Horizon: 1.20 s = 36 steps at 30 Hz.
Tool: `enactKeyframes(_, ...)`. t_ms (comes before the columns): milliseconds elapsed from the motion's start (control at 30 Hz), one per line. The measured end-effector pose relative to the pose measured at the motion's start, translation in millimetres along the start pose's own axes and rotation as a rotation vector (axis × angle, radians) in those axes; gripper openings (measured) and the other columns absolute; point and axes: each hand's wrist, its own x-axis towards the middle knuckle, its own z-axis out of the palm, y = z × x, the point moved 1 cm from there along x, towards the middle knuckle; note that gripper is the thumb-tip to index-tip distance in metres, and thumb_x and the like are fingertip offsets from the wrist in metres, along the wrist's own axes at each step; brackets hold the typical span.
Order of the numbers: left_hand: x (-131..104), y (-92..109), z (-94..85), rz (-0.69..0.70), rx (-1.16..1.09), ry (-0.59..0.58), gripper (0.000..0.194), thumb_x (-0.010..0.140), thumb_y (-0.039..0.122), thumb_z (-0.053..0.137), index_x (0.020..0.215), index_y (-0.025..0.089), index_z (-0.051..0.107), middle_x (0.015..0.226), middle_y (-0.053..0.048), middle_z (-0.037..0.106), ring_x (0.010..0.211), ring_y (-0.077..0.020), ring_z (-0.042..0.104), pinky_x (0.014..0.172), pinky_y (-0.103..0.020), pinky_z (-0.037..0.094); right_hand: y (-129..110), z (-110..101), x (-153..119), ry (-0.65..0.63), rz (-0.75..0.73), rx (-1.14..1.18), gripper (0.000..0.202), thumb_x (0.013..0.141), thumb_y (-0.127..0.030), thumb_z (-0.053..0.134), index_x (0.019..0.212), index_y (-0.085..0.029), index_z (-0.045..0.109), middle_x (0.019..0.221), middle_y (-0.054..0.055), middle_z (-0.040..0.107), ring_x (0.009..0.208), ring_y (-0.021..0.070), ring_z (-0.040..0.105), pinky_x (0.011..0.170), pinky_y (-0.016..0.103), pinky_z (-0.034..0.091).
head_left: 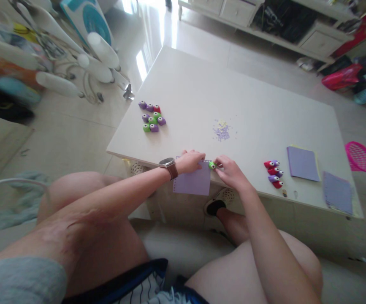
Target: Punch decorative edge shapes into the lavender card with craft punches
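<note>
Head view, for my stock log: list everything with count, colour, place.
Left punches: about nine, purple, green, red, table's left
Green punch: one, green, sheet's corner
Sheet: one, purple, table's near edge
Confetti: one pile, purple, yellow, mid-table
Right punches: about six, red, purple, table's right
Small bits: two, colours unclear, beside right punches
Paper stacks: two, purple, yellow, table's right
Table: one, white, centre
Basket: one, pink, right floor
Cabinet: one, white, beyond table
Box: one, blue, white, upper left
Clogs: two, pale, under table
Seat: one, grey, beneath legs
Clutter: uncounted, mixed, both sides
Watch: one, brown strap, left wrist
Left hand: one, on sheet
Right hand: one, at green punch
Legs: two, below
</note>
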Motion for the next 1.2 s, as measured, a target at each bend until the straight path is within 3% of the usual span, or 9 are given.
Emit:
enactKeyframes(200,-4,6,-2.4,-0.005,0.018,0.008,0.027,0.093,0.027,0.067,0.120,0.024,0.064,0.123,-0.010,0.071,0.123,-0.0320,0.060,0.101,-0.044,0.044,0,1,0,-0.007,0.011,0.020,0.012,0.093,-0.012,0.061,0.093,-0.023,0.068,0.099,0.007,0.067,0.088,0.0226,0.066,0.085,0.036,0.054)
enactKeyframes(433,-10,16,-9.7,0.034,0.077,0.139,0.031,0.089,0.026,0.074,0.118,0.022,0.064,0.128,-0.012,0.062,0.123,-0.0313,0.055,0.101,-0.044,0.044,-2,1,0,-0.002,0.026,-0.017,0.011,0.093,-0.013,0.064,0.094,-0.022,0.069,0.099,0.007,0.068,0.089,0.0220,0.066,0.085,0.035,0.052)
enactKeyframes(633,-5,13,-5.6,0.055,-0.009,0.029,0.017,0.092,0.019,0.065,0.108,0.021,0.069,0.113,-0.008,0.072,0.104,-0.0239,0.067,0.089,-0.033,0.051,-2,2,1,0.001,0.025,-0.018,0.013,0.093,-0.012,0.063,0.095,-0.022,0.070,0.099,0.007,0.068,0.088,0.0215,0.066,0.084,0.034,0.052)
enactKeyframes(1067,0,8,-1.1,0.082,-0.007,0.015,0.020,0.088,0.018,0.063,0.107,0.020,0.070,0.113,-0.009,0.076,0.108,-0.0261,0.069,0.092,-0.034,0.053,-4,2,1,0.023,0.041,0.026,0.011,0.091,-0.013,0.064,0.095,-0.021,0.071,0.099,0.008,0.071,0.086,0.0218,0.068,0.085,0.037,0.055)
enactKeyframes(1200,1,8,-2.0,0.083,-0.005,0.003,0.023,0.086,0.019,0.063,0.107,0.019,0.071,0.112,-0.010,0.076,0.107,-0.0267,0.069,0.092,-0.034,0.054,-2,3,3,0.069,0.167,0.140,0.019,0.084,-0.025,0.077,0.102,-0.021,0.072,0.104,0.009,0.074,0.088,0.0226,0.070,0.083,0.038,0.058)
